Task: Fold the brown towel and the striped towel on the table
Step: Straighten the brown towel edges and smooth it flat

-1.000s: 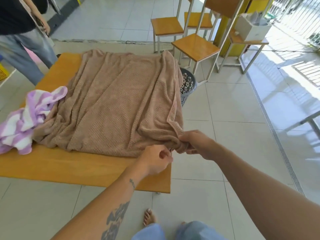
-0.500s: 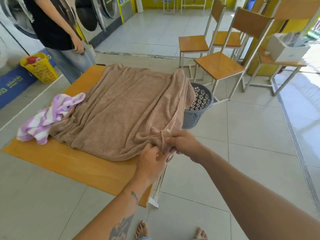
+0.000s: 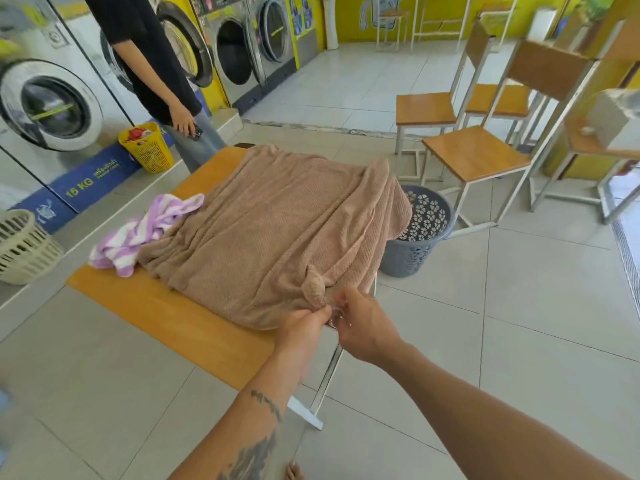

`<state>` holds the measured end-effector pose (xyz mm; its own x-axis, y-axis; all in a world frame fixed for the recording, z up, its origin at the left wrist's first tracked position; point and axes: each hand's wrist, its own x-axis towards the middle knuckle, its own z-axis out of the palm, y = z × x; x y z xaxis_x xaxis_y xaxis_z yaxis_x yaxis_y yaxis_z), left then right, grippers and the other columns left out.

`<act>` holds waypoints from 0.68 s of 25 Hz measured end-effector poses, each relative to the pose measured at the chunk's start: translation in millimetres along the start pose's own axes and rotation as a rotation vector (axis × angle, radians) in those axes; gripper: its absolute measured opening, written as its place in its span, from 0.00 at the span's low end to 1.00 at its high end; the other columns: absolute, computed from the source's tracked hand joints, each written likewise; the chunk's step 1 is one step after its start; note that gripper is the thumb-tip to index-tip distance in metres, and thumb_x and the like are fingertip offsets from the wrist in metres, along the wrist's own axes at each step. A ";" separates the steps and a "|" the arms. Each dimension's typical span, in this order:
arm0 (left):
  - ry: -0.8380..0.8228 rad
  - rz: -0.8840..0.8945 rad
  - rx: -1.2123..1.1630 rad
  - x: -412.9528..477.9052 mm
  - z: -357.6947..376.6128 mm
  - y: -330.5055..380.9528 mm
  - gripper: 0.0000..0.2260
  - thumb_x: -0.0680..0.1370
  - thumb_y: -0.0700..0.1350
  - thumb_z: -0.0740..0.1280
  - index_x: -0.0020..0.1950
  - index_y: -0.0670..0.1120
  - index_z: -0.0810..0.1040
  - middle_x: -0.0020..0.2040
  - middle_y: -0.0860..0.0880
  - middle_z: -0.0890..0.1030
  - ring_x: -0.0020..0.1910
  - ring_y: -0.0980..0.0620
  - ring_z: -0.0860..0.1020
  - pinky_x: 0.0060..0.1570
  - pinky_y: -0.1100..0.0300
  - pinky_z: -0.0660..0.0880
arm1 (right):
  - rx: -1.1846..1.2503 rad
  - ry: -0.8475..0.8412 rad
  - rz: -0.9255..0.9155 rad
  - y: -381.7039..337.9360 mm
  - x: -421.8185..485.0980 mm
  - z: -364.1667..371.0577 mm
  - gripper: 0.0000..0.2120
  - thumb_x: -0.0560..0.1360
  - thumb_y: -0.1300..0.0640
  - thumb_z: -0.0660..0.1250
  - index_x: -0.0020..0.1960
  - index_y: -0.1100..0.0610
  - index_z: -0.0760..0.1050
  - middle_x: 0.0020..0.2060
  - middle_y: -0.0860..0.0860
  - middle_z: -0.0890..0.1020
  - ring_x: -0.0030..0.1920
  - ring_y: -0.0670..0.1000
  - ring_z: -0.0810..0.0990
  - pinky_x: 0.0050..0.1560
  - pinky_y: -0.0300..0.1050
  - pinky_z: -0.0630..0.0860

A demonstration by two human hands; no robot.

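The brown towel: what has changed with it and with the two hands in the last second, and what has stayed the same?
Both hands, left hand and right hand, have closed in together on the near corner of the brown towel, which is now bunched into a small raised knob just above them. The camera view has lifted, showing more of the room. The brown towel remains spread over the table, and the striped towel lies crumpled at its left edge.

Brown towel [image 3: 277,233]: spread over the desk [image 3: 145,303], right edge hanging off
Left hand [image 3: 303,325]: pinching the towel's near corner
Right hand [image 3: 363,323]: just beside the left — fingers on the same corner
Striped towel [image 3: 138,233]: bunched at the brown towel's left edge — touching it
Grey basket [image 3: 415,237]: on the floor, right of the desk
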<state>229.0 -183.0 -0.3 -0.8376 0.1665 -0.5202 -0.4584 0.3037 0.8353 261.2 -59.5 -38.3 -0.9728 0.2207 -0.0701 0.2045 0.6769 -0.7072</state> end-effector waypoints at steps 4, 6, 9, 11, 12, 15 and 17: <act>0.041 0.270 0.326 16.2 -8.9 -19.5 0.09 0.77 0.42 0.66 0.44 0.56 0.80 0.37 0.50 0.80 0.34 0.49 0.74 0.38 0.51 0.74 | -0.008 -0.027 0.101 9.8 7.8 -17.1 0.11 0.72 0.63 0.61 0.48 0.52 0.78 0.43 0.51 0.82 0.46 0.55 0.78 0.42 0.44 0.71; 0.098 0.389 0.617 29.4 -16.2 -37.4 0.14 0.75 0.43 0.68 0.57 0.56 0.72 0.49 0.52 0.74 0.47 0.52 0.75 0.48 0.52 0.77 | -0.002 -0.103 0.138 23.7 7.3 -28.5 0.09 0.72 0.64 0.63 0.44 0.54 0.81 0.40 0.48 0.81 0.43 0.52 0.77 0.42 0.43 0.73; -0.065 0.395 1.054 50.6 -20.7 -51.9 0.29 0.74 0.52 0.67 0.72 0.57 0.60 0.63 0.50 0.63 0.65 0.47 0.64 0.64 0.50 0.69 | 0.076 -0.085 0.213 36.5 -0.4 -40.5 0.06 0.72 0.65 0.65 0.42 0.60 0.81 0.36 0.50 0.79 0.39 0.50 0.76 0.40 0.42 0.72; -0.180 0.310 1.226 59.8 -18.0 -55.6 0.34 0.74 0.56 0.65 0.77 0.58 0.52 0.70 0.49 0.56 0.70 0.44 0.57 0.69 0.46 0.62 | 0.268 -0.074 0.306 38.8 -8.5 -43.4 0.05 0.70 0.67 0.65 0.39 0.62 0.80 0.33 0.50 0.78 0.35 0.49 0.73 0.36 0.42 0.69; -0.200 0.297 1.268 63.2 -17.6 -58.3 0.35 0.75 0.57 0.65 0.78 0.59 0.50 0.71 0.49 0.55 0.72 0.44 0.56 0.69 0.45 0.60 | 0.373 -0.085 0.350 38.3 -11.6 -44.9 0.07 0.69 0.68 0.64 0.37 0.60 0.80 0.31 0.50 0.79 0.35 0.48 0.74 0.35 0.39 0.69; -0.054 0.504 1.268 68.7 -28.4 -67.0 0.22 0.79 0.51 0.62 0.73 0.57 0.63 0.61 0.51 0.69 0.64 0.47 0.70 0.64 0.48 0.64 | 0.307 -0.155 0.389 47.8 -17.6 -44.7 0.14 0.67 0.69 0.59 0.33 0.54 0.79 0.30 0.50 0.79 0.35 0.50 0.74 0.36 0.40 0.69; 0.027 0.670 1.213 68.6 -44.5 -65.2 0.09 0.80 0.46 0.61 0.59 0.54 0.75 0.49 0.54 0.72 0.52 0.50 0.75 0.57 0.51 0.69 | 0.141 -0.252 0.412 50.1 -19.5 -43.5 0.14 0.67 0.68 0.58 0.33 0.54 0.79 0.30 0.48 0.77 0.36 0.50 0.73 0.37 0.43 0.68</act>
<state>188.2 -233.1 -82.5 -0.8049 0.5892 -0.0701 0.5600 0.7933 0.2388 295.1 0.7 -41.8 -0.8139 0.2614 -0.5189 0.5774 0.4641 -0.6718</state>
